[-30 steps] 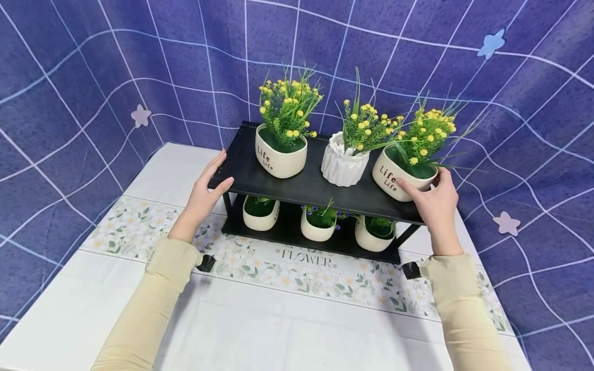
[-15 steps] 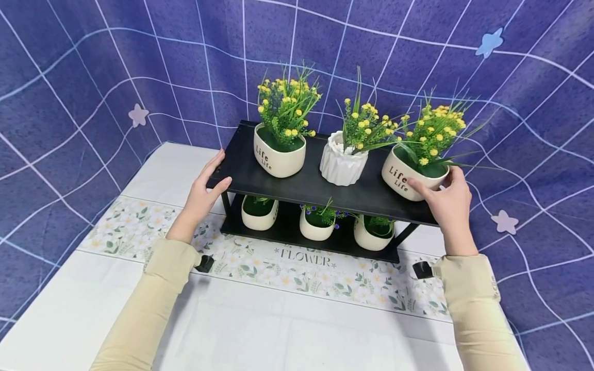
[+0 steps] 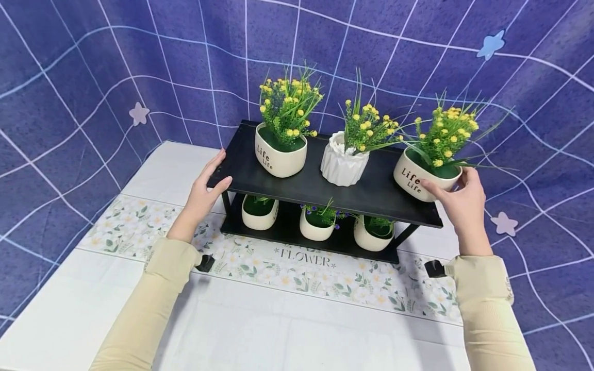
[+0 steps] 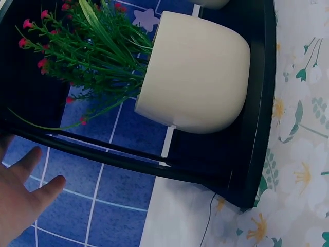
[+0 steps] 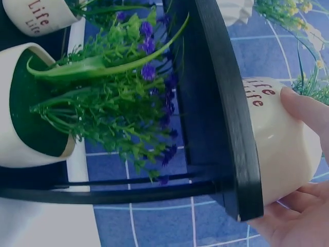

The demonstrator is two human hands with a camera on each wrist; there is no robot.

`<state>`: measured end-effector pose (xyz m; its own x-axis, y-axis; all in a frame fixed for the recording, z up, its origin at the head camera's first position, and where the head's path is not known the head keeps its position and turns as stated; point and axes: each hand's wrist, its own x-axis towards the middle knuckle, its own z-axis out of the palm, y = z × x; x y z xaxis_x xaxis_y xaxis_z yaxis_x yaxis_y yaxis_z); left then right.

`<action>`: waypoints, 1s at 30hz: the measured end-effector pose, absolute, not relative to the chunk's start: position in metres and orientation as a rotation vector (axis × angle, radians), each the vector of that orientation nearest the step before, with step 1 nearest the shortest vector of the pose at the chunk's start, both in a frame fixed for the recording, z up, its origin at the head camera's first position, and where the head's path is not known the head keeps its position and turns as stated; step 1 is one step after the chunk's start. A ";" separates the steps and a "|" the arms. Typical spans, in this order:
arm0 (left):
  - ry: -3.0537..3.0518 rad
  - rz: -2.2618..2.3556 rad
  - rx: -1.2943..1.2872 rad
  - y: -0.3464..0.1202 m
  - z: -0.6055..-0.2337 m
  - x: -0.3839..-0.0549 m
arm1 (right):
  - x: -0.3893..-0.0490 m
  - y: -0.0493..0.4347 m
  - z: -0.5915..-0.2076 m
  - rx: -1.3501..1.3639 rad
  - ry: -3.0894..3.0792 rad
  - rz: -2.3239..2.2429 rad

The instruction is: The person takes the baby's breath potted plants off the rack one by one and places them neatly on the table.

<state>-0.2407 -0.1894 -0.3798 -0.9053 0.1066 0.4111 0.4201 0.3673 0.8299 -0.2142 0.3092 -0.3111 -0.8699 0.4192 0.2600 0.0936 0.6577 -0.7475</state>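
A cream flowerpot [image 3: 410,186] marked "Life", with yellow flowers, sits at the right end of the black two-tier shelf [image 3: 241,172]. My right hand [image 3: 466,206] grips it, thumb on the front and fingers round the right side; the right wrist view shows the pot [image 5: 282,154] between thumb and fingers. My left hand [image 3: 201,190] rests against the left end of the top board, fingers straight and spread. On the same board stand another cream pot [image 3: 280,164] with yellow flowers at left and a white ribbed pot [image 3: 343,167] in the middle.
On the lower tier are three cream pots, at left [image 3: 261,221], middle [image 3: 317,233] and right [image 3: 371,241]. Red blooms [image 4: 43,62] and purple blooms [image 5: 146,46] show there. A blue gridded cloth [image 3: 185,62] hangs behind the white table [image 3: 278,330].
My right hand has shifted the cream flowerpot to the right along the top board, widening the gap to the white ribbed pot. My left hand has stayed at the shelf's left end.
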 end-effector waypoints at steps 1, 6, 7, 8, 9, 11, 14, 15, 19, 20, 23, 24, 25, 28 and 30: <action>-2.349 -1.551 -0.467 -0.188 -0.376 -0.238 | -0.214 0.311 -0.311 -0.409 -2.464 1.099; -2.370 -1.542 -0.466 -0.185 -0.369 -0.233 | -0.213 0.318 -0.313 -0.426 -2.459 1.176; -2.368 -1.544 -0.467 -0.185 -0.369 -0.233 | -0.213 0.319 -0.313 -0.429 -2.458 1.183; -2.365 -1.544 -0.469 -0.185 -0.370 -0.233 | -0.213 0.320 -0.313 -0.432 -2.457 1.186; -2.362 -1.545 -0.472 -0.185 -0.370 -0.233 | -0.213 0.322 -0.313 -0.437 -2.457 1.182; -2.357 -1.547 -0.476 -0.185 -0.370 -0.234 | -0.214 0.325 -0.313 -0.448 -2.461 1.151; -2.359 -1.548 -0.475 -0.186 -0.371 -0.234 | -0.215 0.328 -0.311 -0.463 -2.481 1.094; -2.361 -1.548 -0.473 -0.186 -0.371 -0.234 | -0.215 0.329 -0.310 -0.472 -2.485 1.074; -2.366 -1.548 -0.464 -0.186 -0.371 -0.234 | -0.215 0.333 -0.309 -0.497 -2.481 1.039; -2.366 -1.549 -0.463 -0.186 -0.370 -0.234 | -0.215 0.334 -0.309 -0.496 -2.470 1.046; -2.368 -1.553 -0.460 -0.186 -0.371 -0.234 | -0.215 0.337 -0.309 -0.501 -2.451 1.075; -2.366 -1.557 -0.460 -0.187 -0.374 -0.237 | -0.215 0.338 -0.309 -0.500 -2.445 1.093; -2.364 -1.561 -0.460 -0.189 -0.377 -0.239 | -0.214 0.339 -0.309 -0.502 -2.440 1.108; -2.355 -1.555 -0.458 -0.194 -0.391 -0.250 | -0.214 0.341 -0.308 -0.518 -2.435 1.148; -2.353 -1.547 -0.454 -0.198 -0.400 -0.257 | -0.215 0.343 -0.308 -0.510 -2.421 1.188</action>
